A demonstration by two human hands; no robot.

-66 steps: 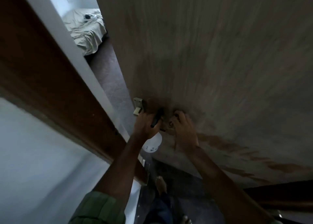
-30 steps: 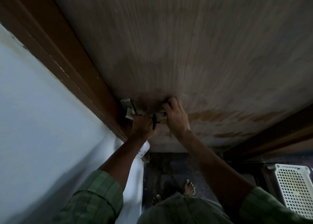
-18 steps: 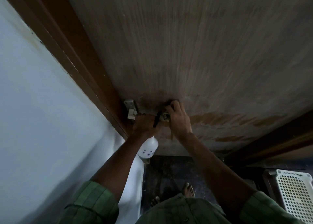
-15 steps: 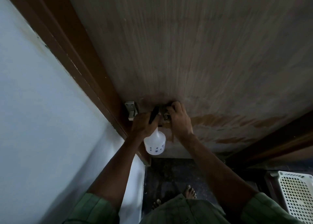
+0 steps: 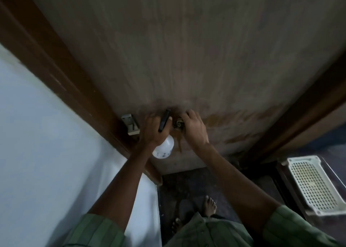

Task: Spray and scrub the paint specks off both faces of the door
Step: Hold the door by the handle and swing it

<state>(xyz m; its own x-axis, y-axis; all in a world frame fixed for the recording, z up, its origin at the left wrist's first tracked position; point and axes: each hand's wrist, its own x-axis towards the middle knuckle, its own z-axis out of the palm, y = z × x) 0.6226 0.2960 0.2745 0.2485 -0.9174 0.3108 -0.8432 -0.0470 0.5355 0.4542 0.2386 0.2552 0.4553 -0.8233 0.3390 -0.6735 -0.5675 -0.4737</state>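
Head view, looking down: both arms reach forward to the wooden door point(image 5: 187, 50). The left hand point(image 5: 152, 129) curls round a white spray bottle point(image 5: 163, 148), its black nozzle toward the door. The right hand point(image 5: 193, 128) presses a dark scrubber point(image 5: 177, 124) against the wet patch, fingers curled over it.

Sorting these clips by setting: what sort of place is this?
Probably a home doorway: a wooden door in a brown frame, a white wall, and a perforated plastic basket nearby.
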